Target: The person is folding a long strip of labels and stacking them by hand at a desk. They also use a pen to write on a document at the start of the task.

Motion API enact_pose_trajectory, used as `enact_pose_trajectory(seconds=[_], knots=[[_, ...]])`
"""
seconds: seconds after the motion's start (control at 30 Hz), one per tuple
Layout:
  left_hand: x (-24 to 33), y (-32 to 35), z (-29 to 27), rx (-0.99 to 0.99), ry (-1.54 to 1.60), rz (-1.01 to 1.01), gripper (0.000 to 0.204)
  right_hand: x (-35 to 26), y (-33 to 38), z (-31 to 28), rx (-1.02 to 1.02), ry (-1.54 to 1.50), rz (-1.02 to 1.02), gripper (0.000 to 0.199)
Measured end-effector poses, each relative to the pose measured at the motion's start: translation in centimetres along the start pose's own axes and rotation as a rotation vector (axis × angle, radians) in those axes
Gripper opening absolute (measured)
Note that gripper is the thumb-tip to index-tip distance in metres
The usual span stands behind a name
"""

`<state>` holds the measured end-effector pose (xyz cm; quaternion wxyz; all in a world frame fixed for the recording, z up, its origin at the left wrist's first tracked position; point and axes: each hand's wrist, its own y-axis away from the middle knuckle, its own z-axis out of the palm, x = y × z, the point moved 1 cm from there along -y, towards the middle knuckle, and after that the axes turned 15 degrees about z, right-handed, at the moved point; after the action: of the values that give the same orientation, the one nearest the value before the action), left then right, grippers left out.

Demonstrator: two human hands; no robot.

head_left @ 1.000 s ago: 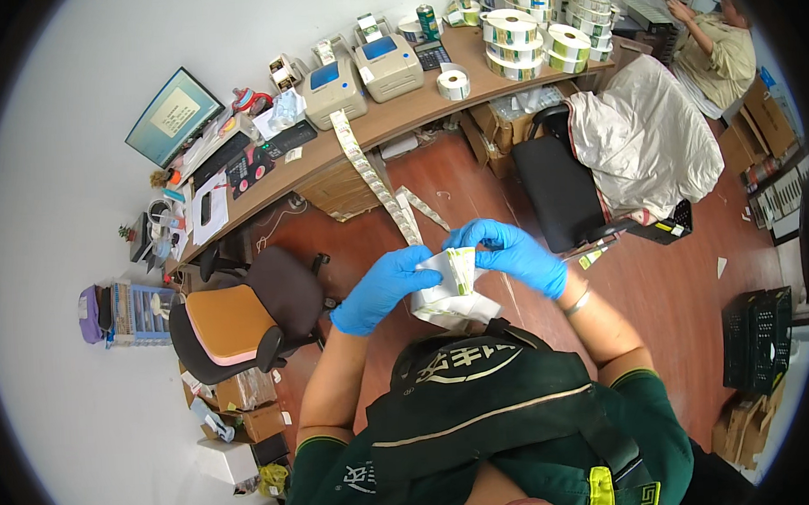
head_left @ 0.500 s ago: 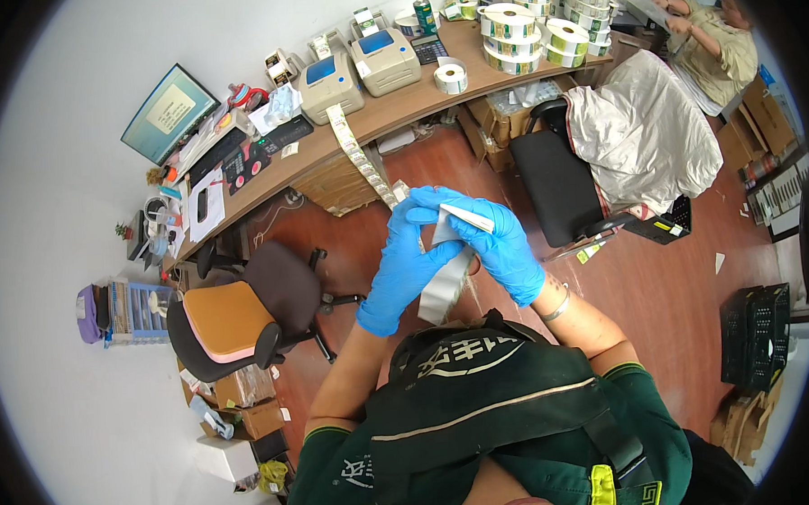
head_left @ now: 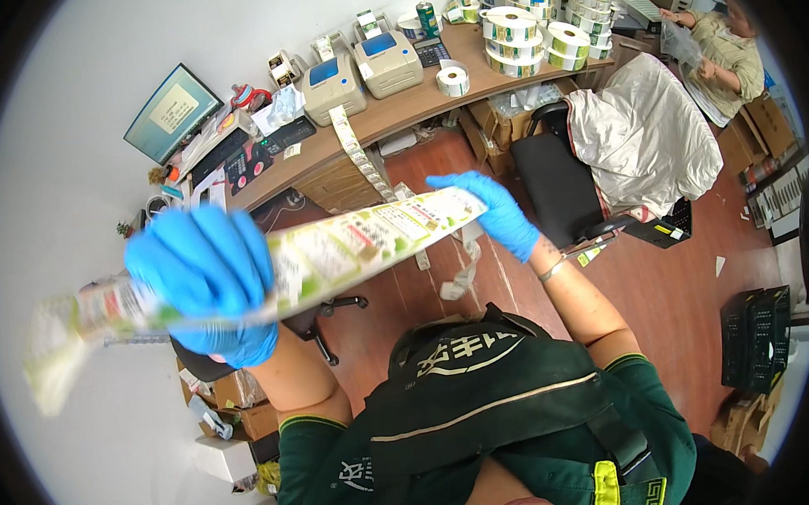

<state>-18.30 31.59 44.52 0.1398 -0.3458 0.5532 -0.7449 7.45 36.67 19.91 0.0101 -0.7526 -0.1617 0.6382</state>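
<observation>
Head view: motion blurs the left hand and the loose end of the label strip beyond it; the strip covers part of the right hand, so I cannot tell whether those fingers close on it. The left fingers, in thin, creased blue gloves, curl tightly round the strip. Flat, long and paper-like, it spans the hands in mid-air, white and green with reddish patches.
</observation>
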Motion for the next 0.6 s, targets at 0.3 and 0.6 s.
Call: enact_pose_trajectory(seconds=[0.3, 0.6], knots=[[-8.3, 9.4, 0.0, 0.221, -0.394, -0.997, 0.064, -11.7, 0.2, -0.3, 0.040, 0.769, -0.238, 0.046], [-9.2, 14.0, -1.8, -0.151, -0.349, -1.372, 0.029, -9.8, 4.4, -0.4, -0.295, 0.796, -0.275, 0.074]])
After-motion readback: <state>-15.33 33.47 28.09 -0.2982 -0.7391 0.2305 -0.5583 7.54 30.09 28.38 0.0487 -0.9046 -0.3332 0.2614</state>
